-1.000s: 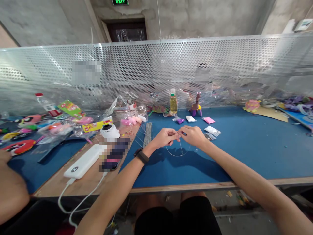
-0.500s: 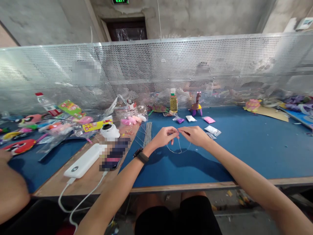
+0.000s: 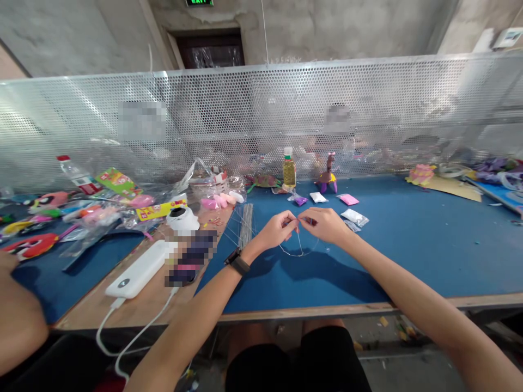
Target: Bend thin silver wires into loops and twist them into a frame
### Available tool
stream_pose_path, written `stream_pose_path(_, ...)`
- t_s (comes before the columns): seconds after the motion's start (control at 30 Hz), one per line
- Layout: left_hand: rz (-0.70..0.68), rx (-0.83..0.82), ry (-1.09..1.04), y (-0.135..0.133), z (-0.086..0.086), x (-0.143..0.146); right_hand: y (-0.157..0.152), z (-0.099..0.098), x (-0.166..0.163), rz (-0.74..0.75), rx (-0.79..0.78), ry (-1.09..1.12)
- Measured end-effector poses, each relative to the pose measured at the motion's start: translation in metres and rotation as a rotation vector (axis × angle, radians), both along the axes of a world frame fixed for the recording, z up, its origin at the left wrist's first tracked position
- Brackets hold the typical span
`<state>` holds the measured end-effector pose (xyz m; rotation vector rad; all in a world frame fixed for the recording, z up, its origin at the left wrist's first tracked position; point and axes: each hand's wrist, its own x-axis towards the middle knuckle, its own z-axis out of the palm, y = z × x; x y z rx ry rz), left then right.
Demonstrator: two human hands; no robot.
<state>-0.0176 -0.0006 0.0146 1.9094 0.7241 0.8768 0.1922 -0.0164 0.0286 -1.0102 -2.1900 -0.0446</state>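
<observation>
A blue table (image 3: 408, 245) with a bare wooden front edge fills the view, backed by a perforated metal screen (image 3: 261, 120). Behind the screen stand a grey concrete wall, a dark doorway and a green exit sign (image 3: 195, 2).

Over the middle of the table the left hand (image 3: 275, 230) and right hand (image 3: 324, 225) meet, fingertips pinched together on a thin wire (image 3: 300, 249). The wire hangs in a loop below the hands, just above the blue mat. The left wrist wears a black watch (image 3: 239, 262).

Just left of the hands lies a bundle of straight wires (image 3: 246, 223). Farther left, on a wooden strip, sit a white power bank (image 3: 137, 269) with its cable running off the edge, and a white tape roll (image 3: 182, 219). Beyond these lies a heap of clear bags and bright toys (image 3: 81, 207), with a water bottle (image 3: 75, 173) lying among them.

Near the screen stand a yellow bottle (image 3: 289, 170) and a purple figure (image 3: 328, 177). Small packets (image 3: 354, 217) lie just beyond the right hand. At the far right are a pink flower (image 3: 420, 175) and cardboard (image 3: 453, 189). Another person's arm (image 3: 18, 321) shows at the left edge.
</observation>
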Motion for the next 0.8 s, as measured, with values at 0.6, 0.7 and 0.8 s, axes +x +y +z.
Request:
stream_pose_path(0.6, -0.008, 0.003, -0.037, 0.003, 0.001, 0.004, -0.004, 0.002, -0.022, 0.133, -0.992, 0.812)
stream_pose_path(0.7, 0.007, -0.038, -0.070, 0.003, 0.002, 0.005, -0.002, 0.000, -0.022, 0.161, -0.937, 0.830)
stream_pose_path(0.8, 0.029, -0.055, -0.077, 0.001, 0.004, 0.005, 0.000, -0.001, -0.022, 0.140, -0.964, 0.910)
